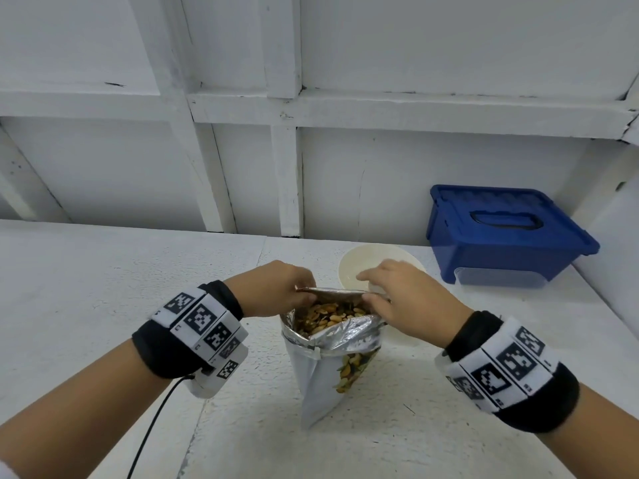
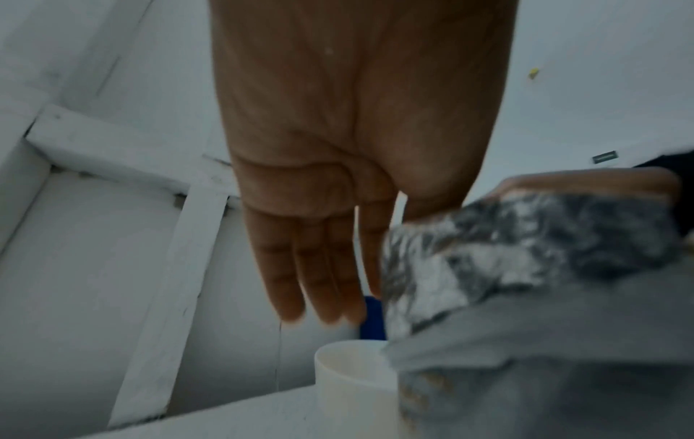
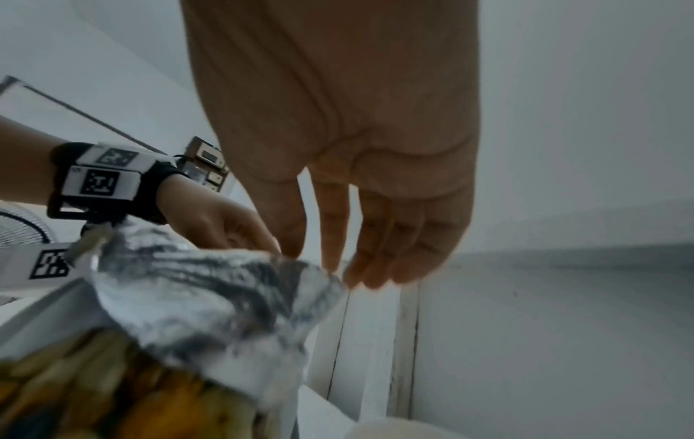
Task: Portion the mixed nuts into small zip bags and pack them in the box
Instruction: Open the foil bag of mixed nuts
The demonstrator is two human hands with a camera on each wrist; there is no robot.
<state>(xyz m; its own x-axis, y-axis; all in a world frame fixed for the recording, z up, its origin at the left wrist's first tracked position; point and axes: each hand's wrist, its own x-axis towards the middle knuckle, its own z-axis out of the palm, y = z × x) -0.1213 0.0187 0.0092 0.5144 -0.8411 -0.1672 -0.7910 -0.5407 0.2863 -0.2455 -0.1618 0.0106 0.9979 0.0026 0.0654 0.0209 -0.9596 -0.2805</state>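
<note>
A silver foil bag of mixed nuts [image 1: 328, 371] stands upright on the white table [image 1: 103, 288], its mouth open and the nuts [image 1: 326, 316] showing inside. My left hand [image 1: 305, 292] pinches the left end of the bag's far rim. My right hand [image 1: 368, 298] pinches the same rim at its right end. In the right wrist view, the thumb and forefinger of my right hand [image 3: 311, 259] meet on the crumpled foil edge [image 3: 225, 291]. The left wrist view shows my left fingers [image 2: 319, 282] beside the foil [image 2: 525, 252], with the thumb hidden behind it.
A cream bowl [image 1: 349, 267] stands just behind the bag, partly under my right hand. A blue lidded plastic box [image 1: 501, 233] sits shut at the back right, near the wall. The white framed wall [image 1: 287, 167] runs along the table's far edge.
</note>
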